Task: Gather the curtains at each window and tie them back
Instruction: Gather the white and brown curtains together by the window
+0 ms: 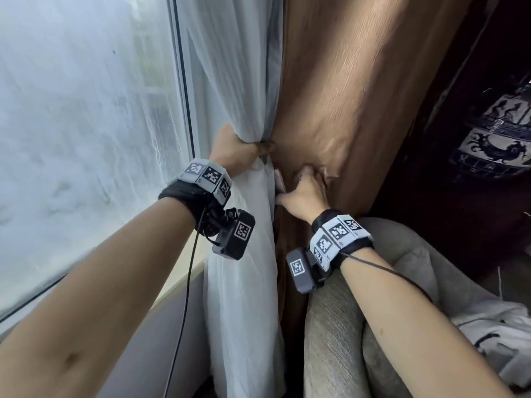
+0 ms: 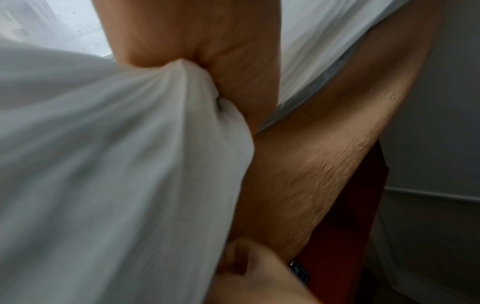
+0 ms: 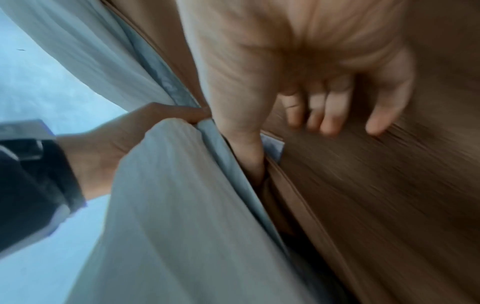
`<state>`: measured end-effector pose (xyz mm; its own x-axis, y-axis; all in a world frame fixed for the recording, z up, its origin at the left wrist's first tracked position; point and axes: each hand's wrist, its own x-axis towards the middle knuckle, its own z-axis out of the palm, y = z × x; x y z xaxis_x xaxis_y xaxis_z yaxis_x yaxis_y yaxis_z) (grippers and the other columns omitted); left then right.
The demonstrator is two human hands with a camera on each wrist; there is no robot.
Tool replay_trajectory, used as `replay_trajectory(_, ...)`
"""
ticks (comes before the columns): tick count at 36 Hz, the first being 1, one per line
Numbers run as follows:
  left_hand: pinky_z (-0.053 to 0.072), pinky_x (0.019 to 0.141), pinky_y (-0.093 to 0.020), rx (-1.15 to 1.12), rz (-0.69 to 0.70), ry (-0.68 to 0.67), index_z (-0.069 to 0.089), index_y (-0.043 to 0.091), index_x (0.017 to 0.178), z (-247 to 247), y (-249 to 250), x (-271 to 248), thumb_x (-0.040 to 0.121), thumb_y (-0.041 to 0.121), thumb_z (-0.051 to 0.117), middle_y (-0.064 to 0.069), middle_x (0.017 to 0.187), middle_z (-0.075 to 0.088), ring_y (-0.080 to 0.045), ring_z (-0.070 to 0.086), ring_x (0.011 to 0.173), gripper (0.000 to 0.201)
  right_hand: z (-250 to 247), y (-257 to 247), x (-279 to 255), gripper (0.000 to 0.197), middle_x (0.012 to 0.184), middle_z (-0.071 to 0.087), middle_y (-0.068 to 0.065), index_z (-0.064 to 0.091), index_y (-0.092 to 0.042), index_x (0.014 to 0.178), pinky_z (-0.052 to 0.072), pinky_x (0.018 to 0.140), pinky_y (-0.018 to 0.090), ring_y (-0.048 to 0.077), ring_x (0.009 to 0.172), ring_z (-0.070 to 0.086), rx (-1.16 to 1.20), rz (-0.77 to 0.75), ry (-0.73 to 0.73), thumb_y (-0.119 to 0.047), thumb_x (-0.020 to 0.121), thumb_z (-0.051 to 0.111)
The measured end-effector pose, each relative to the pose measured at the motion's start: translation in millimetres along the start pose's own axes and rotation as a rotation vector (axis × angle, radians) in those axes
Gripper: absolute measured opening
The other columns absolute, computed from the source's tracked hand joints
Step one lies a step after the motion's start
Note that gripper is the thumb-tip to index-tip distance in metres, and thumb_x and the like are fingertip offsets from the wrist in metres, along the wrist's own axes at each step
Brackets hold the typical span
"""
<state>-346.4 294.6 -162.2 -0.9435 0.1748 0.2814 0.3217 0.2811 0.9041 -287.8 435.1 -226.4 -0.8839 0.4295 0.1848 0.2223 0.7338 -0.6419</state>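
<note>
A white sheer curtain (image 1: pixel 238 268) hangs beside the window, with a brown curtain (image 1: pixel 344 96) to its right. My left hand (image 1: pixel 241 147) grips the gathered sheer at mid height; its fingers wrap behind the bunch and are hidden. In the left wrist view the sheer (image 2: pixel 116 164) bunches inside that fist (image 2: pixel 207 51). My right hand (image 1: pixel 307 185) is just below and to the right, on the brown curtain's edge. In the right wrist view its thumb (image 3: pixel 249 156) tucks behind the brown curtain's (image 3: pixel 376 195) hem and its fingers (image 3: pixel 330 115) curl over the front, puckering the cloth.
The frosted window pane (image 1: pixel 86 110) and its sill (image 1: pixel 184 282) fill the left. A grey upholstered armchair (image 1: pixel 344 326) stands under my right forearm, with white cloth (image 1: pixel 494 334) lying on it. A blue-and-white vase (image 1: pixel 500 133) sits in the dark corner on the right.
</note>
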Motion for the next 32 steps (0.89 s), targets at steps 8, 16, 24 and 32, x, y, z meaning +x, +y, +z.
replay_trajectory(8, 0.059, 0.084, -0.039, 0.072, -0.073, 0.124, 0.072, 0.005, 0.091, -2, -4, 7, 0.074, 0.025, 0.085, -0.006, 0.085, 0.069, -0.028, 0.07, 0.093, 0.03, 20, 25, -14, 0.018, 0.068, 0.06, 0.009, 0.066, -0.003, 0.073, 0.038, 0.057, 0.024, 0.019, 0.069, 0.053, 0.041, 0.052, -0.154, -0.02, 0.075, 0.07)
replay_trajectory(16, 0.058, 0.08, -0.045, 0.176, -0.049, 0.186, 0.066, 0.004, 0.073, -9, -7, 10, 0.074, 0.021, 0.081, -0.01, 0.083, 0.064, -0.033, 0.069, 0.089, 0.022, -19, 15, -2, 0.025, 0.058, 0.051, 0.011, 0.042, -0.015, 0.068, 0.046, 0.043, 0.026, 0.02, 0.046, 0.055, 0.474, 0.179, -0.064, -0.014, 0.091, 0.053)
replay_trajectory(24, 0.056, 0.079, -0.039, 0.153, -0.068, 0.219, 0.071, -0.004, 0.096, -14, -9, 14, 0.075, 0.021, 0.082, -0.009, 0.087, 0.063, -0.027, 0.066, 0.087, 0.035, -30, 15, -16, 0.008, 0.057, 0.049, 0.009, 0.057, -0.006, 0.072, 0.047, 0.05, 0.028, 0.018, 0.043, 0.051, 0.392, 0.297, -0.464, -0.008, 0.077, 0.062)
replay_trajectory(32, 0.054, 0.076, -0.035, 0.128, -0.071, 0.191, 0.07, -0.003, 0.1, -18, -11, 19, 0.075, 0.025, 0.083, -0.007, 0.088, 0.062, -0.022, 0.06, 0.083, 0.04, -27, 27, -5, 0.034, 0.081, 0.069, 0.005, 0.068, -0.015, 0.076, 0.054, 0.079, 0.043, 0.028, 0.084, 0.068, 0.27, 0.332, -0.391, -0.035, 0.049, 0.07)
